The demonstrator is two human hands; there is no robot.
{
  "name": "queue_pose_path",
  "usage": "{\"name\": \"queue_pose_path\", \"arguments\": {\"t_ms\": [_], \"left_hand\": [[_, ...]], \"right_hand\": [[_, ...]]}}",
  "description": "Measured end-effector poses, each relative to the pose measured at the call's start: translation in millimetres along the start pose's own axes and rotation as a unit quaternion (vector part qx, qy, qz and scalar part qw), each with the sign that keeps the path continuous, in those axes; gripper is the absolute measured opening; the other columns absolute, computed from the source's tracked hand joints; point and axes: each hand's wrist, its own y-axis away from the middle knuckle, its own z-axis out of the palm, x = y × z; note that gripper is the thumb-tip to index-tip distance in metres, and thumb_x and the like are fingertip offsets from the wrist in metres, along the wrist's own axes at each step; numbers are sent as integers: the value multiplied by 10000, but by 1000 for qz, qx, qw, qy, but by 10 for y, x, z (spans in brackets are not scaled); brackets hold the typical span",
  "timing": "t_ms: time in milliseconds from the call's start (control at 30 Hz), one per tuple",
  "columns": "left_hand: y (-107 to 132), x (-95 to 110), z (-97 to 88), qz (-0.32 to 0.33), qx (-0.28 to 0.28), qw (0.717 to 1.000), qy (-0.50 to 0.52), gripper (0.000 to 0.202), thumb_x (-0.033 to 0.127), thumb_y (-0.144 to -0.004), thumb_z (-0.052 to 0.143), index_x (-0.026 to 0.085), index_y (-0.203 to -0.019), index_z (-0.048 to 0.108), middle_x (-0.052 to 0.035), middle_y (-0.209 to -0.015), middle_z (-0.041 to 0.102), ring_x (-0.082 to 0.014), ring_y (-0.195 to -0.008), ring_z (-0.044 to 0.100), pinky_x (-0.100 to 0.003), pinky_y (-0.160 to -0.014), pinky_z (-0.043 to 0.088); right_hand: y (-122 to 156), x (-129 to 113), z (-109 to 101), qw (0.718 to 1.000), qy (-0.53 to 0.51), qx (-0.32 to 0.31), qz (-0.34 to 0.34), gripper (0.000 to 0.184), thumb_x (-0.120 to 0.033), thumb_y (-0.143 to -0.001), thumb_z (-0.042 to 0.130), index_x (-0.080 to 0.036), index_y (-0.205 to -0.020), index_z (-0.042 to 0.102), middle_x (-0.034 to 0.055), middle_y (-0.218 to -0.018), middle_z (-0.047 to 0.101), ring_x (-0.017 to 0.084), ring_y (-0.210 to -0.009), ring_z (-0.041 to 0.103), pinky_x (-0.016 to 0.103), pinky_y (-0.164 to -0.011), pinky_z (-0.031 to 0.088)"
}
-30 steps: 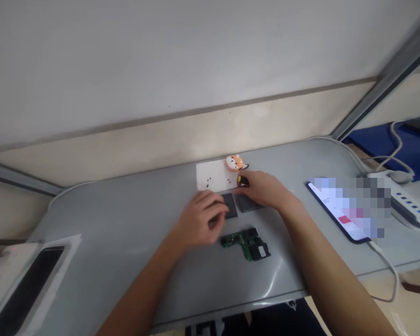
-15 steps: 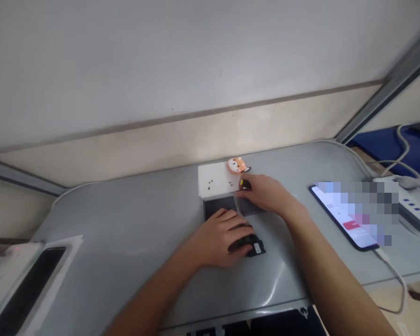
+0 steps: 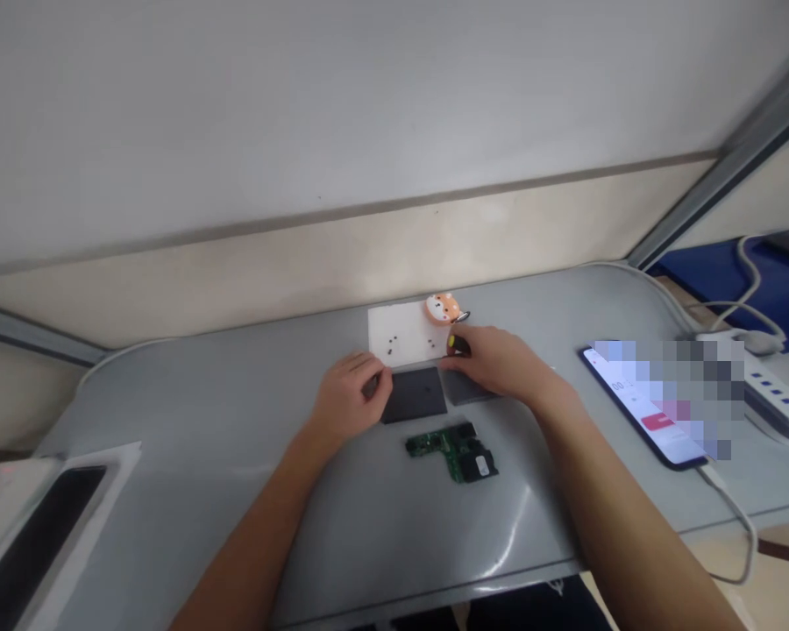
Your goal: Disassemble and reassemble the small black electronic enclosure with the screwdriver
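The fingers of my left hand [image 3: 350,394] are closed in a pinch at the upper left corner of a flat black plate [image 3: 415,394] lying on the desk. My right hand [image 3: 496,359] is curled round a tool with a black and yellow handle end [image 3: 458,343], which looks like a small screwdriver; a thin light tip shows past the far side of the hand. Partly beneath that hand lies a second dark plate [image 3: 470,388]. A green circuit board [image 3: 455,450] with black parts and a white label rests nearer to me, touched by neither hand.
Several tiny dark screws lie on a white sheet [image 3: 408,324], with an orange and white animal-face case [image 3: 442,308] at its corner. On the right are a lit phone [image 3: 650,412] with a cable and a power strip [image 3: 776,394]. A dark phone-like slab [image 3: 46,543] lies left.
My left hand has left the circuit board and moved up and left to the black plate's corner, uncovering the board. My right hand has stayed in place with the tool.
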Motion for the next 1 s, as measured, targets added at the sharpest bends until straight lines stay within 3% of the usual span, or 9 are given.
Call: {"name": "queue_pose_path", "arguments": {"t_ms": [167, 433, 567, 767, 1000], "left_hand": [[59, -22, 86, -43, -27, 999, 8, 307, 186, -968, 512, 205, -665, 473, 17, -642, 509, -134, -602, 467, -283, -600, 371], [63, -56, 67, -76, -55, 995, -24, 350, 240, -971, 492, 207, -627, 436, 13, -618, 498, -140, -606, 447, -296, -615, 355], [42, -94, 35, -98, -41, 993, -54, 447, 307, -1006, 453, 207, -579, 364, 13, -573, 434, -145, -595, 401, -305, -624, 340], [40, -146, -22, -151, -47, 987, -43, 502, 390, -1012, 414, 205, -559, 300, 17, -510, 367, -132, -523, 329, -307, -563, 252], [60, -166, -26, -184, -107, 977, -31, 422, 405, -1058, 318, 219, -722, 494, 11, -558, 502, -160, -517, 481, -289, -562, 302]], "right_hand": [[-3, 13, 2, 1000, -12, -3, -16, 245, -435, -953, 627, -272, -1131, 666, 57, -1021, 777, 229, -815, 672, 306, -675, 393], [-12, -7, 3, 999, -34, -12, -9, 206, -405, -928, 648, -251, -1062, 674, 47, -958, 772, 212, -741, 649, 308, -643, 378], [-9, 36, -21, 998, -58, -13, -16, 184, -309, -936, 596, -265, -1087, 691, 48, -987, 775, 217, -785, 662, 311, -681, 397], [-34, 78, -24, 998, -58, -14, -25, 137, -311, -916, 600, -262, -1010, 686, 33, -940, 763, 208, -781, 653, 312, -708, 416], [-47, 77, -22, 997, -76, -26, -8, 140, -316, -904, 596, -258, -1002, 677, 27, -832, 744, 183, -683, 638, 305, -670, 401]]}}
